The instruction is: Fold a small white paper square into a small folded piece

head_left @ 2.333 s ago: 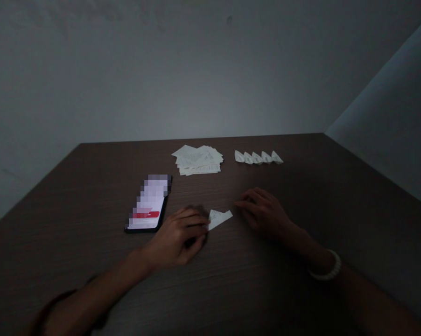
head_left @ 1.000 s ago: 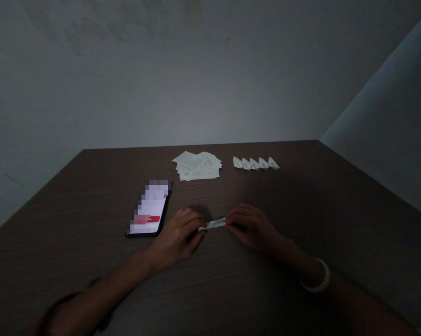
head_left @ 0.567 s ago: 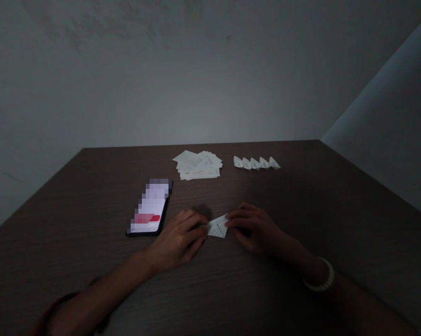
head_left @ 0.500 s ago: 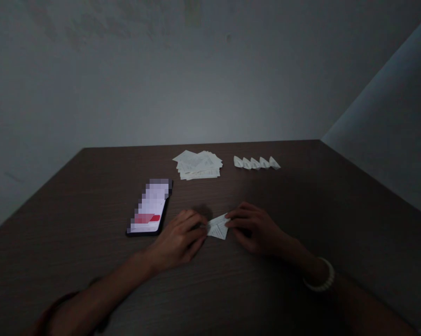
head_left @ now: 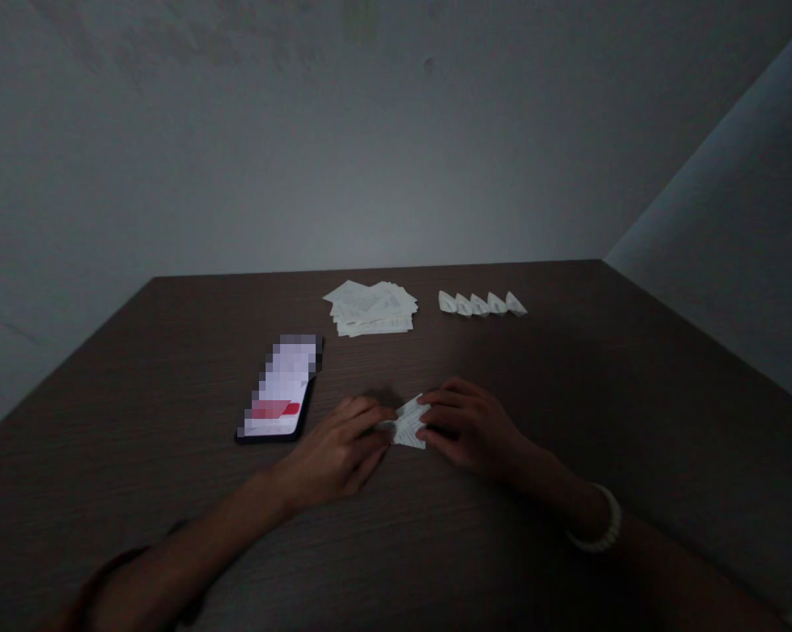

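folded paper (head_left: 407, 423): on the counter (head_left: 567, 351), gripped between both hands
left hand (head_left: 334, 456): clamped on the folded paper's left edge
right hand (head_left: 468, 428): clamped on its right edge
paper stack (head_left: 370, 309): beyond the folded paper
paper boats (head_left: 481, 305): in a row, beyond and right of the folded paper
phone (head_left: 281, 386): left of the folded paper

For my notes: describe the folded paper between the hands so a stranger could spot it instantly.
On the dark wood-grain table, go to the near middle, just right of the phone. The small folded white paper sits between the left hand and right hand, the only paper touched, unlike the loose stack and the row of five folded pieces beyond it.
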### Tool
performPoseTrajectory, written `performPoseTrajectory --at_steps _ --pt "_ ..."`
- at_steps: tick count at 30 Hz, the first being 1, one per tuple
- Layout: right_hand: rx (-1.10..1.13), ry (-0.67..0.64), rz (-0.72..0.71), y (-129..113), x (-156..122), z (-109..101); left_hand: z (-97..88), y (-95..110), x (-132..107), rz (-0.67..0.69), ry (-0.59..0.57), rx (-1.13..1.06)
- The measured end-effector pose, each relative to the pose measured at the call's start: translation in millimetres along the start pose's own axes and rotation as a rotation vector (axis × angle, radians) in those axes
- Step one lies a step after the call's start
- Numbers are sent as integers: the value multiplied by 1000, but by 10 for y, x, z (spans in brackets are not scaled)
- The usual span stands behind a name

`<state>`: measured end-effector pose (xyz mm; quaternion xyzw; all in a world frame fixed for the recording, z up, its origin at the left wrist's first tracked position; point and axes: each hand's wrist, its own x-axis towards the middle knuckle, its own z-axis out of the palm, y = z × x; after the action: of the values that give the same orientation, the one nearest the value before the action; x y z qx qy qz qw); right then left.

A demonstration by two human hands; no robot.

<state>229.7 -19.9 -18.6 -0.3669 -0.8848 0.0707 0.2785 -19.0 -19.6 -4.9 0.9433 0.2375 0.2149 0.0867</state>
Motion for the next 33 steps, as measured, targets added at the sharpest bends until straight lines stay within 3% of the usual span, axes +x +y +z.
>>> performPoseTrajectory --at_steps 6,12,18,26,33 --pt "-7 3 -46 19 -13 27 -14 -18 6 19 -73 -23" --pt "-102 -78 -168 22 -6 -6 0 -42 29 -56 -19 -142" --pt "-164 -165 -209 5 -4 -36 -1 -18 84 -170 -43 -231" --pt "-140 -184 -235 9 -12 -27 -12 27 129 -184 -38 -192" --pt "-59 -237 -301 28 -9 -43 28 40 171 -222 51 -239"
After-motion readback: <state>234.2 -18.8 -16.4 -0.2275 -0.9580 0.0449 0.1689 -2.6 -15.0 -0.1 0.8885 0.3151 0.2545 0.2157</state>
